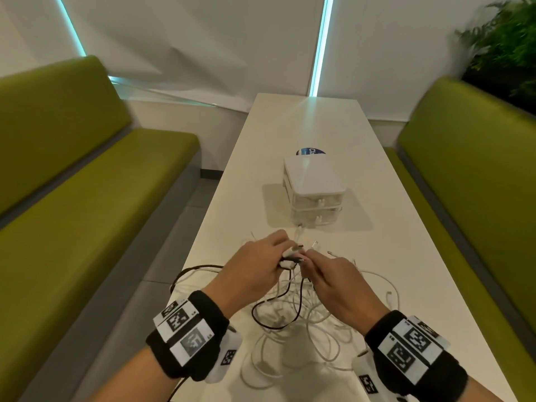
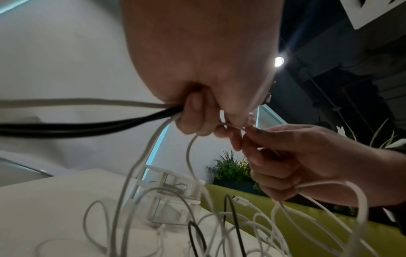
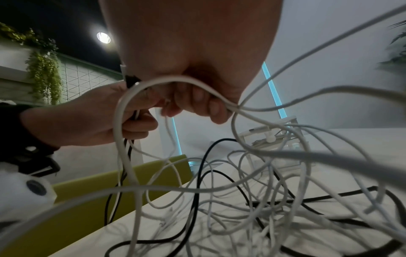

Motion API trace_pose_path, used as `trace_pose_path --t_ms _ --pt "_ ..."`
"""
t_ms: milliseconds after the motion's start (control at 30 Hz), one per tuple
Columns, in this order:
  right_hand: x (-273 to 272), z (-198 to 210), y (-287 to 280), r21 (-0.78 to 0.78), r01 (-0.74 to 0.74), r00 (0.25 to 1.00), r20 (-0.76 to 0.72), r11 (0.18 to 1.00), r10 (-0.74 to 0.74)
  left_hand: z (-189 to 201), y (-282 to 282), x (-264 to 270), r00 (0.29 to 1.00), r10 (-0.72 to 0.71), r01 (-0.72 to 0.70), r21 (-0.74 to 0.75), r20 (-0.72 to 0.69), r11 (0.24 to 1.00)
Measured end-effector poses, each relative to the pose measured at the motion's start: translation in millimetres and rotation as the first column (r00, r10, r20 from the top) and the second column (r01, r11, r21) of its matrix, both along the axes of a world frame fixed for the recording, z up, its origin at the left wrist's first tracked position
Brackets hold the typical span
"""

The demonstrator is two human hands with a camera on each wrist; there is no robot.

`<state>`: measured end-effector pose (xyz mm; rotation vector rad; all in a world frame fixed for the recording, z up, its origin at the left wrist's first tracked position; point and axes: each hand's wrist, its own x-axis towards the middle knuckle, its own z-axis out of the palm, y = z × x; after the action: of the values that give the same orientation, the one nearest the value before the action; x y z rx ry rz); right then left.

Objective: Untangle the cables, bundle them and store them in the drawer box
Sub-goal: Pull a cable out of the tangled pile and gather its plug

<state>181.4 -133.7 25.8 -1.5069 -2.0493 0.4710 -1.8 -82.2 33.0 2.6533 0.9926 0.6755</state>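
Note:
A tangle of white and black cables lies on the white table under my hands. My left hand grips a bunch of cable ends, white and black, held above the table. In the left wrist view its curled fingers clamp several strands. My right hand meets it and pinches a thin white cable at the same bunch, with other white loops caught in its curled fingers. The clear two-drawer box stands just beyond the hands, both drawers pushed in.
Green benches run along both sides of the narrow table. A round blue sticker shows behind the box. Loose connectors lie on the table to the right. A plant stands at the back right.

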Motion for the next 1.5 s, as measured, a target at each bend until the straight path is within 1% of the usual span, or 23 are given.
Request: trace_pose_path --t_ms 67,133,200,267,333,400,500,633,733,800,933,1000,1067,1133,1167,1200,1267,1300,1333,1367,1433,1467,1500 --pt "2 -2 0 0.007 0.004 1.000 0.022 1.000 -0.005 0 1 -4 0.999 0.043 -0.043 0.003 0.023 0.999" --pt "7 -4 0 -0.010 0.020 1.000 0.022 1.000 -0.020 6 5 -12 0.974 0.135 -0.126 -0.062 0.184 0.990" --pt "12 -4 2 -0.041 0.044 0.999 -0.009 0.998 -0.044 17 12 -23 0.879 0.292 -0.257 -0.140 0.376 0.956" --pt "15 -5 4 -0.061 0.056 0.998 -0.027 0.997 -0.058 27 18 -34 0.761 0.410 -0.365 -0.191 0.502 0.911" --pt "16 -6 6 -0.066 0.057 0.998 0.001 0.996 -0.057 31 22 -40 0.669 0.473 -0.419 -0.235 0.573 0.877" --pt "15 -8 6 -0.082 0.064 0.998 0.021 0.995 -0.063 28 24 -42 0.640 0.529 -0.445 -0.293 0.557 0.846" --pt "16 -10 5 -0.063 0.090 0.994 0.061 0.994 -0.086 23 21 -39 0.723 0.529 -0.453 -0.272 0.445 0.849" --pt "12 -9 5 -0.020 0.073 0.993 0.095 0.997 -0.071 23 3 -22 0.860 0.327 -0.291 -0.150 0.392 0.945" --pt "5 -2 7 0.014 0.054 0.997 0.054 0.998 -0.055 11 -8 2 0.968 0.193 -0.169 -0.155 0.162 0.973" --pt "2 1 7 0.013 0.035 0.998 0.050 0.999 -0.036 5 -12 9 0.976 0.188 -0.157 -0.248 0.106 0.956" --pt "6 -3 1 -0.025 0.002 0.997 0.076 1.000 -0.001 2 -12 5 0.954 0.262 -0.208 -0.307 0.146 0.929" --pt "10 -5 1 -0.037 0.018 0.999 0.043 0.999 -0.017 8 -5 -3 0.888 0.341 -0.227 -0.350 0.310 0.909" --pt "11 -5 3 -0.023 0.023 1.000 -0.006 0.999 -0.023 18 2 -11 0.782 0.401 -0.230 -0.378 0.476 0.897" --pt "9 -2 7 -0.005 0.000 1.000 -0.027 1.000 -0.001 29 2 -15 0.681 0.440 -0.223 -0.406 0.586 0.886" --pt "8 0 9 -0.008 -0.003 1.000 -0.028 1.000 0.003 34 3 -18 0.606 0.467 -0.205 -0.441 0.644 0.874" --pt "7 0 11 -0.022 0.001 1.000 -0.031 1.000 -0.001 37 4 -21 0.498 0.504 -0.163 -0.495 0.705 0.853" --pt "9 -4 12 -0.074 0.009 1.000 -0.009 0.997 -0.009 41 11 -31 0.247 0.583 -0.045 -0.592 0.774 0.805" --pt "10 -6 10 -0.098 0.008 1.000 0.020 0.995 -0.006 41 15 -37 0.192 0.606 -0.028 -0.613 0.772 0.789" --pt "12 -9 8 -0.116 0.006 0.999 0.047 0.993 -0.001 40 18 -42 0.209 0.619 -0.059 -0.622 0.757 0.781" --pt "12 -11 6 -0.128 0.009 0.998 0.062 0.992 -0.001 38 18 -45 0.284 0.617 -0.126 -0.610 0.734 0.783" --pt "12 -13 4 -0.134 0.027 0.999 0.036 0.991 -0.022 35 14 -45 0.520 0.592 -0.305 -0.514 0.615 0.802" --pt "11 -13 4 -0.129 0.034 0.999 0.012 0.991 -0.033 32 11 -44 0.614 0.575 -0.387 -0.429 0.541 0.816" --pt "9 -12 4 -0.124 0.039 0.999 0.001 0.992 -0.039 27 8 -42 0.659 0.556 -0.431 -0.352 0.506 0.831"
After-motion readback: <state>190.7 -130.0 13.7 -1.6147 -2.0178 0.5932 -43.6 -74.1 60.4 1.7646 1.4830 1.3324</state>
